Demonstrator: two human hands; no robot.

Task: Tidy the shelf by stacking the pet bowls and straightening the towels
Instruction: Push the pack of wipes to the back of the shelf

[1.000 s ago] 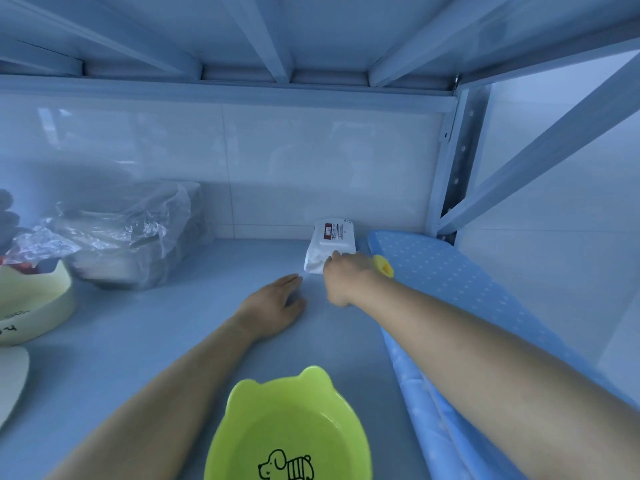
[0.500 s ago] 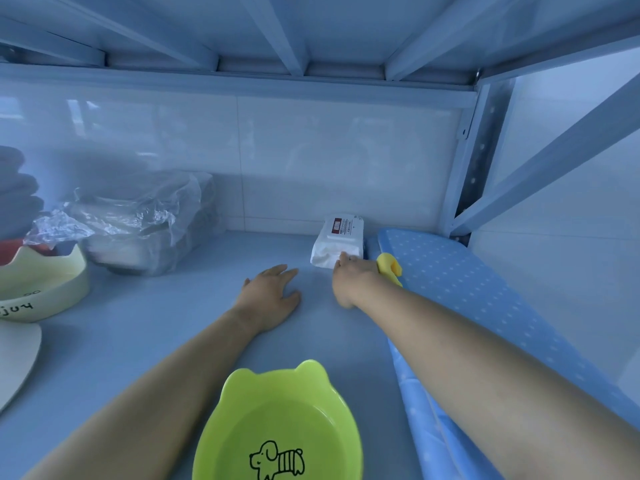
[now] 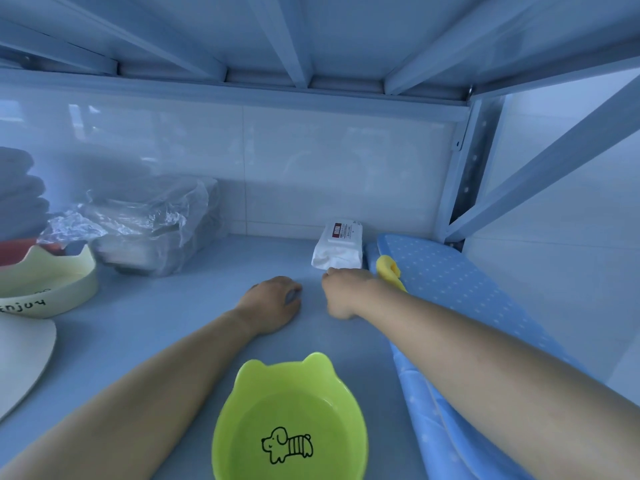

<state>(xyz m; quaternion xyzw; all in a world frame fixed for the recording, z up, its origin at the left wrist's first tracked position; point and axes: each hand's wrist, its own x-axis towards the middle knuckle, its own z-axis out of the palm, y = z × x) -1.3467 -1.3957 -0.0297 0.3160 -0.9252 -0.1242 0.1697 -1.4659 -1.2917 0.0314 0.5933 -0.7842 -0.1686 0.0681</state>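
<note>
Reaching into a pale metal shelf [image 3: 166, 327], a person stretches both forearms past the green bowl [image 3: 291, 420], which sits alone at the front edge, its cartoon dog facing up. Beyond the green bowl, the left hand [image 3: 272, 303] rests on the shelf board, fingers curled under and holding nothing. Just right of it, and apart from it, the right hand [image 3: 346, 292] is bunched at the near end of a white wipes pack [image 3: 339, 249]; whether it pinches the wrapper cannot be told. A yellow object [image 3: 389, 271] lies beside that hand on a blue dotted pad [image 3: 450, 282], right of the green bowl. Far left of the green bowl stand a lettered cream bowl [image 3: 45, 289], a plastic-wrapped bundle [image 3: 152, 230] and a stack of grey towels [image 3: 19, 199]. Stacking appears not yet begun, since the bowls lie well apart. The next move likely calls for taking the green bowl by its rim and carrying it left to nest in the cream bowl, then squaring the towels.
</note>
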